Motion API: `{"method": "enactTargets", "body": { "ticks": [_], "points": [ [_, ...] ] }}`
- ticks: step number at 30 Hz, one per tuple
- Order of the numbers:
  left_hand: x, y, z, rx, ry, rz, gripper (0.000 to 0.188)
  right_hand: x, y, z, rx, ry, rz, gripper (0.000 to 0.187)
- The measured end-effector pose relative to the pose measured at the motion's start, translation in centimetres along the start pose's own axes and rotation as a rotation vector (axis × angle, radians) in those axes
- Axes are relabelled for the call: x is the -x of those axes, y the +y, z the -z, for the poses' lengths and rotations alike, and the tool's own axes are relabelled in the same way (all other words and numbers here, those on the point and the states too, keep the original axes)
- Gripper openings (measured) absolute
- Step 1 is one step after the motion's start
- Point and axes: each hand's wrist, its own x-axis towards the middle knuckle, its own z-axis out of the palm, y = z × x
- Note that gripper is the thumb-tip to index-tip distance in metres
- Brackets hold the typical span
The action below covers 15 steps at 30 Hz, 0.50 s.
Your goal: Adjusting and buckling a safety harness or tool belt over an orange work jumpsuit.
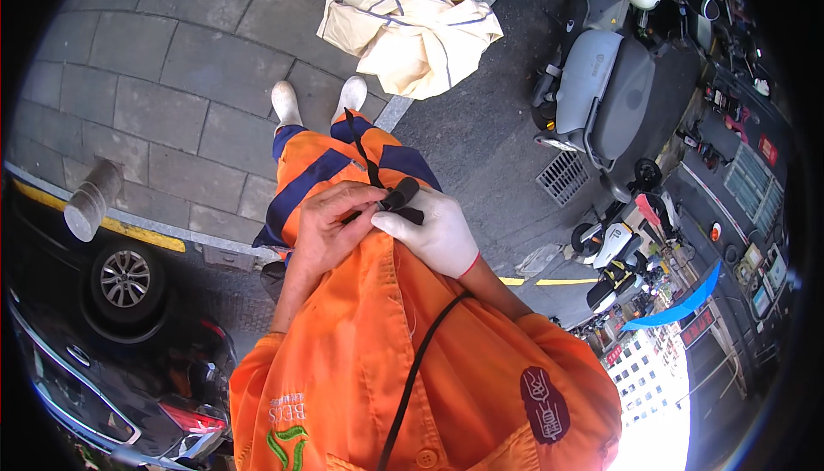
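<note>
In front of my waist my two hands meet over a dark, thick piece, perhaps a buckle; its exact kind is hard to make out. A thin black strap runs from it down over my orange trousers. My left hand is bare, its fingers closed on the near side of the dark piece. My right hand wears a white glove and pinches the other side, thumb toward the left hand. Part of the piece is hidden by the fingers. A black cord crosses my orange jacket.
Beyond my white shoes a cream cloth bundle with dark blue lines lies on the ground. A grey scooter stands at the right, near a drain grate. A short stone bollard and a dark car are at the left.
</note>
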Motion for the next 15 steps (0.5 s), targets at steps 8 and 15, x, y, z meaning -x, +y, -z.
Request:
{"method": "enactTargets", "body": {
  "ticks": [8, 15],
  "points": [
    [0.8, -1.2, -0.4, -0.025, 0.238, -0.003, 0.017, 0.6, -0.1, 0.0, -0.153, 0.069, -0.052, 0.043],
    [1.0, -0.8, -0.6, -0.168, 0.276, -0.098, 0.018, 0.7, 0.2, -1.0, 0.084, 0.277, 0.135, 0.02]
  ]
}}
